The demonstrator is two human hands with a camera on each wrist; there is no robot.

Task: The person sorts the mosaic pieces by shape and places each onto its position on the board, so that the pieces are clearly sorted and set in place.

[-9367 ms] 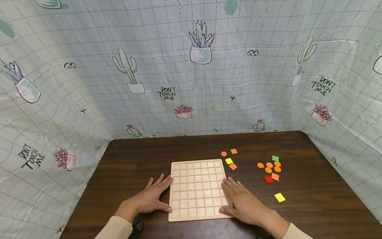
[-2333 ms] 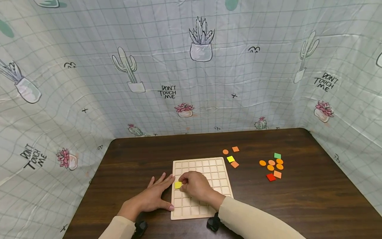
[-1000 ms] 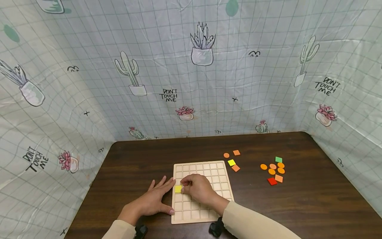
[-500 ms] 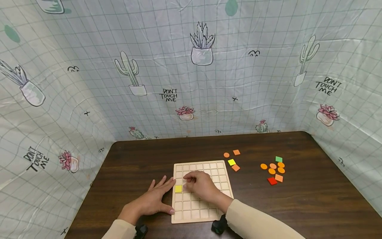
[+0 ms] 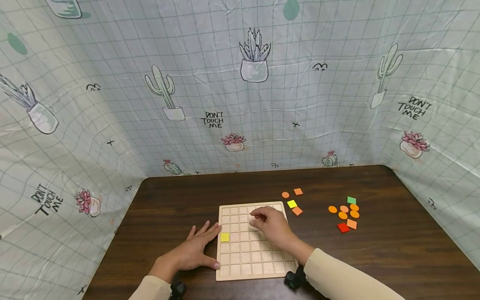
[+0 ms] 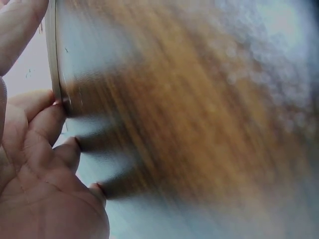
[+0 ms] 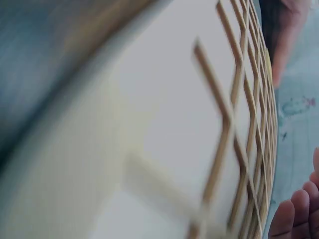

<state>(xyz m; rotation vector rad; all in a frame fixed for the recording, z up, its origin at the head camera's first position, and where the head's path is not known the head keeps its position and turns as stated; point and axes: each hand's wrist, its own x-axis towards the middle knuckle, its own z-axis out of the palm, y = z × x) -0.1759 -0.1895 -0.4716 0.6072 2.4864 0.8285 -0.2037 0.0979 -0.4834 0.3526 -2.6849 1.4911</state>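
A square wooden grid board lies on the table in the head view. A yellow square tile sits in a cell of its leftmost column. My left hand rests at the board's left edge, fingers spread, with fingertips and thumb touching the rim; the left wrist view shows those fingers against the edge. Over the upper right part of the board is my right hand, fingers loosely bent, with nothing visible between them. In the right wrist view its fingertips appear at the lower right, apart from the grid.
Beyond the board's upper right corner lie a yellow square, an orange disc and orange squares. Farther right on the dark table are several orange discs, a green square and a red square. A patterned curtain surrounds the table.
The yellow tile from the table's right side now lies in the board's left column. My right hand has let go of it and moved right and away. My left hand stays put.
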